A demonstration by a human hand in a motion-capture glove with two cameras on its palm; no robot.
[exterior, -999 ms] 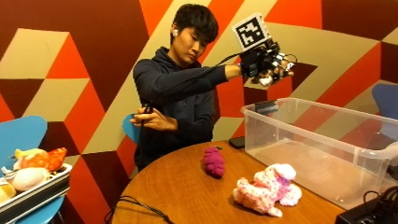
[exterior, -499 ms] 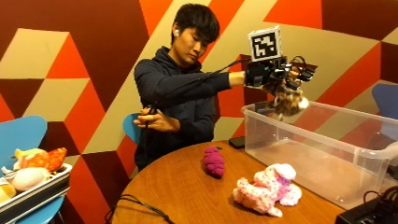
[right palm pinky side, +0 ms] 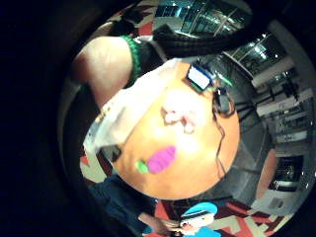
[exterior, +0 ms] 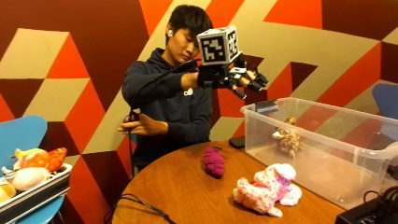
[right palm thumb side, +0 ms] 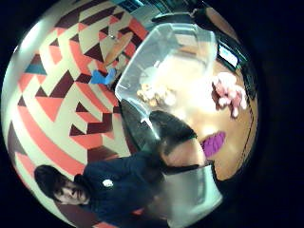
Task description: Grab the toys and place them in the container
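Behind everything runs a wall of dark red, orange and cream triangles, and in front of it a round wooden tabletop [exterior: 180, 186] carries the toys. At the far left, off the tabletop, a blue chair [exterior: 22, 135] holds a tray of soft toys [exterior: 28, 170] in orange, cream and yellow. Next comes the person in a dark hoodie [exterior: 165, 100], seated behind the tabletop, with the bare left hand [exterior: 140, 125] held near the chest.

On the wood in front of that person lies a magenta grape-shaped plush toy [exterior: 214, 162] with a small green stem. Just right of it, nearer the front edge, lies a pink and white fluffy plush animal [exterior: 268, 189]; the two are apart and both sit outside the bin.

Raised above them at head height is the black-gloved right hand [exterior: 239, 78], reaching towards the near end of the bin. Its fingers look spread and relaxed with nothing between them, though the glove hardware hides part of them.

At the right stands a clear plastic storage container [exterior: 348, 140], open at the top. A small tan spotted plush toy [exterior: 287, 137] is inside it, near the end wall closest to the person and seemingly above the floor of the bin. A black device [exterior: 367, 215] with cables sits at the right front corner.
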